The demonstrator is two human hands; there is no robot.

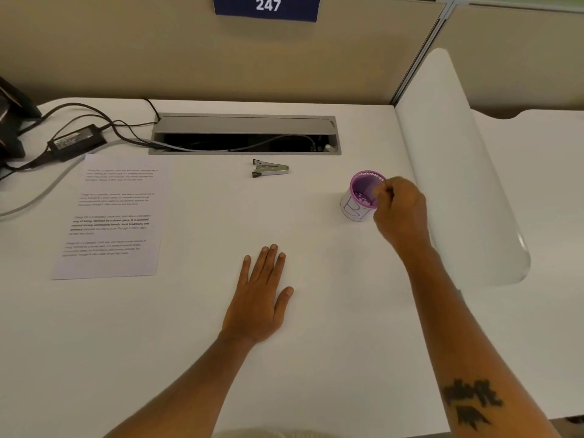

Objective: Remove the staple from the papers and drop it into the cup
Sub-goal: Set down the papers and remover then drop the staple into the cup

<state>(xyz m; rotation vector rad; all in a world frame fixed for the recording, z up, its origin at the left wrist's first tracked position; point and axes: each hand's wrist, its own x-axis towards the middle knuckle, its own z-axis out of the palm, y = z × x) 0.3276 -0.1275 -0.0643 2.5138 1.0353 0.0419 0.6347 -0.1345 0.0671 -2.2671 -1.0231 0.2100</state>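
Final step, the drop. Right hand [399,210] poised at the rim of the purple mesh cup [363,196], fingertips pinched together over its opening; staple too small to make out, presumably held in the pinch or just let go. Left hand [260,298] flat, fingers spread, resting empty on the desk [316,358]. Papers [112,216] well apart at left, staple remover [270,168] set down between. Next: parting of the fingertips squarely above the opening.

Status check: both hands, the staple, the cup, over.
Right hand pinched at purple cup rim, staple too small to see. Left hand flat on desk, empty. Nothing blocking.
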